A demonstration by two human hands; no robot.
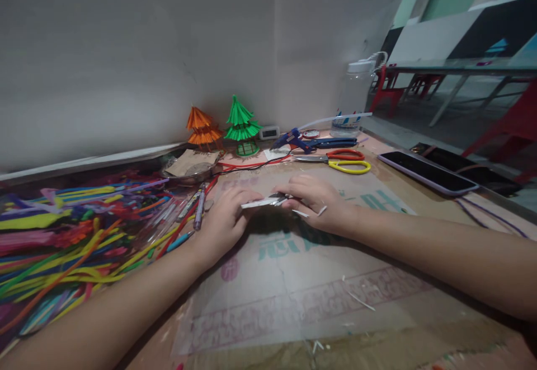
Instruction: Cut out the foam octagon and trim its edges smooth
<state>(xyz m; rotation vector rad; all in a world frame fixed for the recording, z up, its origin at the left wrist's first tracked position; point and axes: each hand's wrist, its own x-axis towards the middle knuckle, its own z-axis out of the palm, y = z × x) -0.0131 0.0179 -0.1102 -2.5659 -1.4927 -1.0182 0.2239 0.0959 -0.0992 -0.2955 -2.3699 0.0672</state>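
My left hand (226, 219) and my right hand (316, 199) meet at the middle of the table, over a flat sheet of cardboard (293, 280) with printed letters. Both are closed in a pinch on a thin white strip (260, 202) that lies between them, roughly level. A small dark tool tip (280, 196) shows at my right fingers, on the strip's right end. Thin white offcuts (322, 210) rest on the back of my right hand and on the cardboard.
A heap of coloured pipe cleaners (62, 235) fills the left. At the back stand an orange paper tree (202, 127) and a green paper tree (241, 125), with a blue glue gun (296, 140), scissors (344, 162), a clear bottle (354, 98) and a phone (428, 173).
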